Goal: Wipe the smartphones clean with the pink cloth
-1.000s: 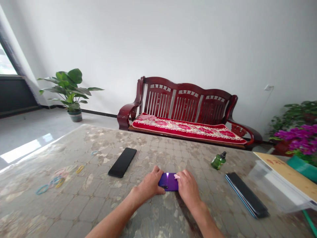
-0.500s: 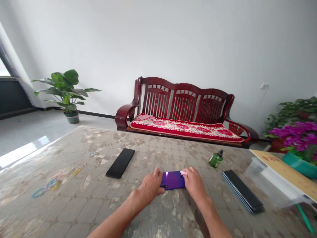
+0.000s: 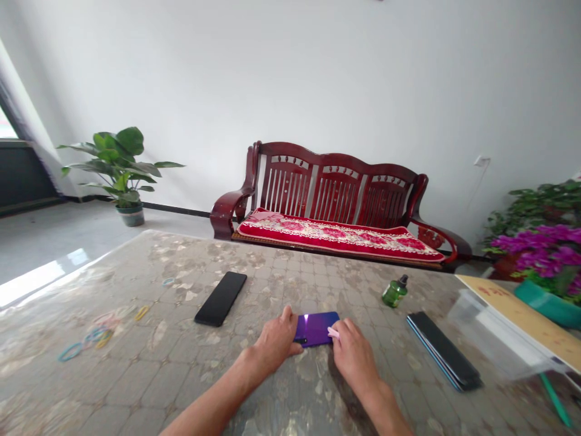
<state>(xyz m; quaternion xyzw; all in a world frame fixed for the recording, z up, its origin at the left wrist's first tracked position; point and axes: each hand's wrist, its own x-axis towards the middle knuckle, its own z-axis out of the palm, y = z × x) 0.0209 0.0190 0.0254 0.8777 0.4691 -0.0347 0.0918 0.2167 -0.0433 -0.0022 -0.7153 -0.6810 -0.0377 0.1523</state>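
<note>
A purple phone (image 3: 318, 326) lies flat on the patterned table (image 3: 181, 363), back side up and glossy. My left hand (image 3: 276, 345) rests on its left end and holds it down, thumb along the near edge. My right hand (image 3: 353, 354) pinches a small pink piece (image 3: 333, 332) against the phone's near right edge. A black phone (image 3: 221, 298) lies face up to the left of my hands, apart from them.
Coloured rubber bands (image 3: 93, 336) are scattered at the table's left. A small green bottle (image 3: 393, 292) stands right of the purple phone, with a stack of dark phones (image 3: 443, 351) and a clear plastic box (image 3: 499, 339) beyond. A wooden bench (image 3: 336, 212) stands behind the table.
My right hand with the pink piece has slid from the phone's far right corner toward me, along its right end. My left hand stays on the phone.
</note>
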